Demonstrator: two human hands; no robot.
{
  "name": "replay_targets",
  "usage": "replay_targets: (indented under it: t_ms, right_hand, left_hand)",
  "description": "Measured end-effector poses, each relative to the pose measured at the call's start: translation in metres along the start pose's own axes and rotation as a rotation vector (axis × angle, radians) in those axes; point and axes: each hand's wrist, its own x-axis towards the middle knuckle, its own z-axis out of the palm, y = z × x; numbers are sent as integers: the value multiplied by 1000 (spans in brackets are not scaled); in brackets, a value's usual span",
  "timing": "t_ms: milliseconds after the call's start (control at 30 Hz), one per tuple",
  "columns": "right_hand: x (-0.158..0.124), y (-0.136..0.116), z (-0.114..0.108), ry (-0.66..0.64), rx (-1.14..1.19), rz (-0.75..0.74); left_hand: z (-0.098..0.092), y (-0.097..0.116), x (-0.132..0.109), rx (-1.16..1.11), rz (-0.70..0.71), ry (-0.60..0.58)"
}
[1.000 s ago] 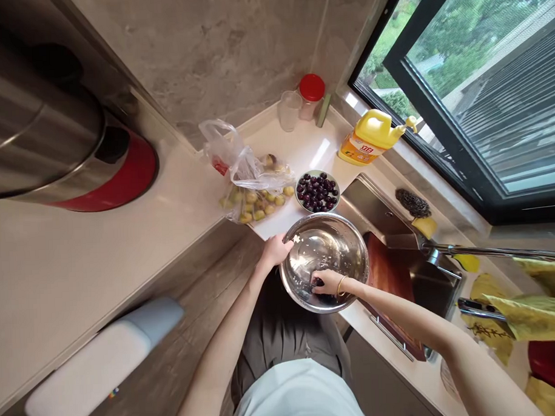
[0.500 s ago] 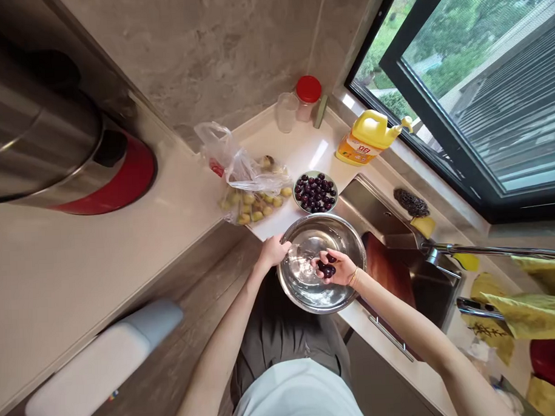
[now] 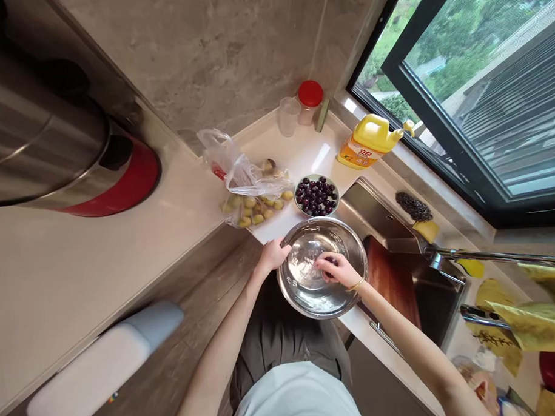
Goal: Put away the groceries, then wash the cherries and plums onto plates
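My left hand [image 3: 274,255] grips the left rim of a shiny steel mixing bowl [image 3: 303,303], thumb over the edge. Inside the bowl's opening, my right hand [image 3: 338,268] is curled, palm turned down, around dark purple grapes [image 3: 333,262]. They are mostly hidden by the fingers, so how many I cannot tell. The bowl looks to have only clear water or reflections at its bottom. Just beyond its far rim, a small round bowl [image 3: 297,202] is full of dark grapes [image 3: 317,194].
A plastic bag of yellow-green fruit [image 3: 254,209] lies on the counter to the left. Behind stand a yellow detergent jug [image 3: 368,141] and a red-lidded jar [image 3: 310,100]. At right are the sink [image 3: 373,207], a wooden board [image 3: 391,277] and the faucet [image 3: 436,260].
My right hand has turned from palm up, with the grapes showing, to palm down with its fingers closed over them. My left hand stays on the rim.
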Motion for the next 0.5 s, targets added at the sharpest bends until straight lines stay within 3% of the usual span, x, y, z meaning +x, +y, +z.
replay_targets:
  t_ms: [100,233,300,367,433,500]
  right_hand:
    - [0,1,-2,99,-605,-206]
    - [-1,-4,0,34,-1062,-86]
    - [7,-18,-3,45,-1106,-125]
    - [29,-42,-12,176,-1048,-247]
    - [65,-68,-27,329,-1014,-293]
    - [112,-88,-43,440,-1041,-209]
  left_hand:
    - [-1,2,0,20,-6,-1]
    - [-3,6,-1,8,-56,-11]
    - [-3,8,-1,3,-74,-12]
    - [-4,9,-2,3,-68,-9]
    - [-4,9,-2,0,-59,-6]
    - [-4,8,-3,-6,-61,-5]
